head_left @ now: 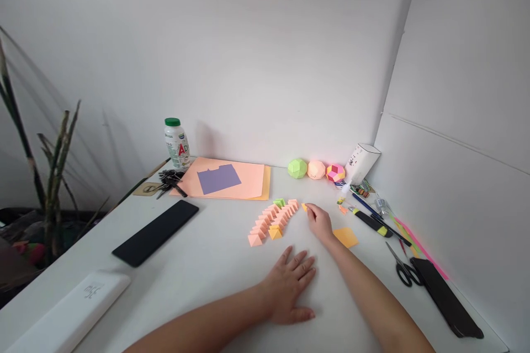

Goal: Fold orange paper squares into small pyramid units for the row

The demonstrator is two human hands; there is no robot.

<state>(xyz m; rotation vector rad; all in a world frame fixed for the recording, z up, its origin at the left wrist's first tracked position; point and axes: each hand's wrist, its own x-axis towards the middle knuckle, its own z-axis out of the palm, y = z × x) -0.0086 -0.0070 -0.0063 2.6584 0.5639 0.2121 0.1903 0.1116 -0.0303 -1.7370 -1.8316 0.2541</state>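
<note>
My left hand (289,288) lies flat on the white table with its fingers spread, holding nothing. Between its thumb and fingers my right hand (319,222) pinches a small orange folded paper piece (304,207). Left of that hand, folded peach paper pieces (260,227) stand in two slanting rows. At the near end of one row are orange folded pieces (275,231), and green ones (279,203) sit at the far end. An orange paper sheet (346,237) lies beside my right wrist, partly covered by the arm.
Three faceted paper balls, one green (297,168), stand by the wall. Peach and purple paper (219,179), a bottle (176,142), keys (170,179) and a black slab (156,233) are leftward. Scissors (403,270), a cutter (372,223) and a black case (447,298) lie rightward.
</note>
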